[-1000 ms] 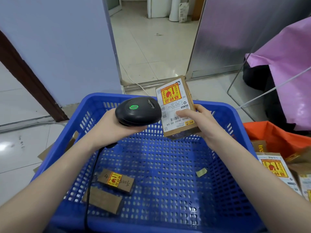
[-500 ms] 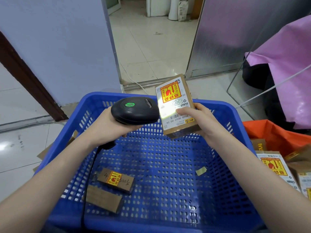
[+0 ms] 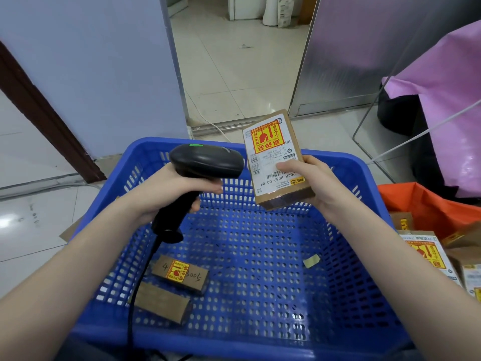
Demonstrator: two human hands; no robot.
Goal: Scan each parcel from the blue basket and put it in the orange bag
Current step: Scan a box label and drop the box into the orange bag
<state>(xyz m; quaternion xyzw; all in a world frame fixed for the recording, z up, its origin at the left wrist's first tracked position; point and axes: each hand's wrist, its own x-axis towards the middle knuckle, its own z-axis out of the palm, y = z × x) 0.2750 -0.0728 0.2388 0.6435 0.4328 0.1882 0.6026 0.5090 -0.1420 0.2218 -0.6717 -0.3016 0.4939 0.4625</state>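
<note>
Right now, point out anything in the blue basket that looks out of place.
A small yellowish scrap lies loose on the blue basket floor, right of centre; it is no parcel. The two small boxes at the near left lie askew. The box in the right hand looks undamaged.

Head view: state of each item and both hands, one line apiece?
Left hand: grips scanner handle.
Scanner: held up, green light on, aimed at held parcel.
Right hand: holds parcel.
Held parcel: label toward camera, above basket.
Blue basket: two small parcels left inside.
Orange bag: open, parcels inside.
</note>
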